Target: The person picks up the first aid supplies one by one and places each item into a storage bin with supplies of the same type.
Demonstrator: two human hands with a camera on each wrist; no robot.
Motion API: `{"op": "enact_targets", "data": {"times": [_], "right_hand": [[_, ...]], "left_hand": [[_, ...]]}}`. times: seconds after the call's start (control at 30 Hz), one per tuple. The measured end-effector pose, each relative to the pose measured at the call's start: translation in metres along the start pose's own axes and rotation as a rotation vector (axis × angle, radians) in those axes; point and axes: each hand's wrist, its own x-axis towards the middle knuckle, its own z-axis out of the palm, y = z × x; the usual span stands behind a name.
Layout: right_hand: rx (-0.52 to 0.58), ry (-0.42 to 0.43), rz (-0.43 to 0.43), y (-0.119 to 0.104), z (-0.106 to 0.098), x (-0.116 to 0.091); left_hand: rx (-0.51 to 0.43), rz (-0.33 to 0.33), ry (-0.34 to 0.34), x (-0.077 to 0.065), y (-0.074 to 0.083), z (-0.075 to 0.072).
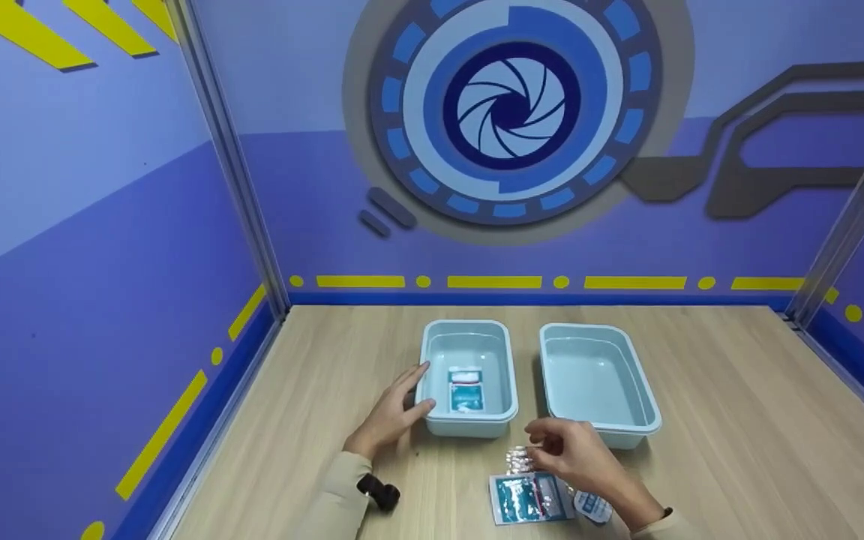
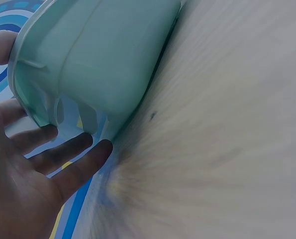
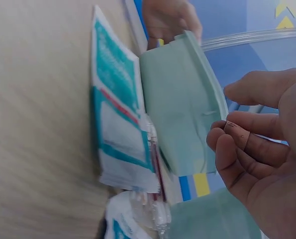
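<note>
Left hand [image 1: 388,414] rests, fingers spread, against the left bin [image 1: 469,427]; right hand [image 1: 580,454], loosely curled with no visible object, is near the shiny pack [image 1: 518,460] and the teal packet [image 1: 526,499] on the tabletop [image 1: 739,427]. Probably the step is picking up, which calls for a careful pinch. One more packet [image 1: 466,396] lies in the left bin; the right bin [image 1: 598,375], close by, could hinder the fingers.

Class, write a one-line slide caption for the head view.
Left hand at the left bin, a packet inside it; right hand near another packet lying on the table.
</note>
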Motion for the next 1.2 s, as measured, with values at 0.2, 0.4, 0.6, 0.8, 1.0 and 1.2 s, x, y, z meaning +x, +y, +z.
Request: {"op": "enact_targets", "data": {"times": [0.2,0.4,0.6,0.8,1.0,1.2], "right_hand": [[-0.008,-0.049,0.019,0.001,0.004,0.001],[-0.022,-0.06,-0.019,0.007,0.007,0.001],[-0.01,-0.09,-0.069,0.014,0.013,0.0],[-0.018,-0.134,-0.078,0.015,0.018,-0.001],[-0.037,-0.197,-0.025,0.015,0.019,0.0],[-0.044,-0.212,-0.046,0.016,0.018,0.0]], "left_hand": [[-0.007,-0.023,-0.004,-0.001,0.001,0.0],[-0.011,-0.028,0.003,0.001,0.002,0.0],[-0.008,-0.01,-0.002,0.0,0.001,0.0],[-0.009,0.009,-0.007,-0.001,-0.001,-0.001],[-0.007,0.002,-0.006,-0.002,-0.002,-0.001],[-0.019,0.002,-0.006,-0.001,-0.001,-0.001]]}}
